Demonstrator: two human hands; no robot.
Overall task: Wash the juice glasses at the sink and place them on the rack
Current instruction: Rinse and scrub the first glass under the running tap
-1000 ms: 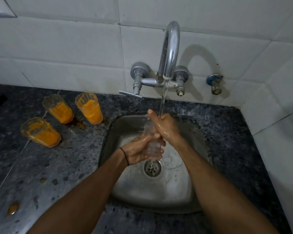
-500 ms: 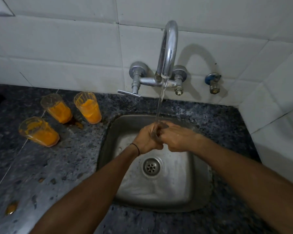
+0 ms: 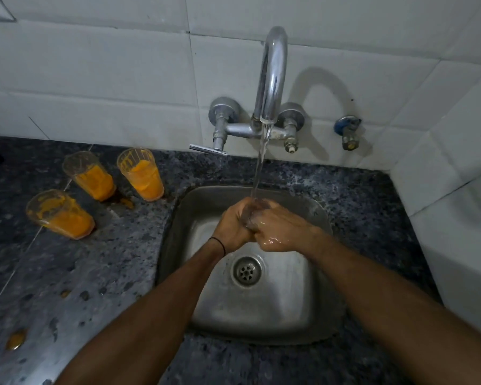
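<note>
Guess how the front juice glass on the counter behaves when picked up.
The front juice glass is partly full, so probably bottom-heavy and steady. Orange smears up its wall suggest a slick grip. It looks like clear glass, likely fragile against the stone counter.

Dim light from left w/ tap [image 3: 271, 79] shadow arching right on tiles [image 3: 95, 79]; edges warped.

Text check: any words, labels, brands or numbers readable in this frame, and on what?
None readable. The juice glasses, tap and blue valve show no print or brand. The glass under the water is mostly hidden by the left hand and right hand, so any mark there cannot be told.
</note>
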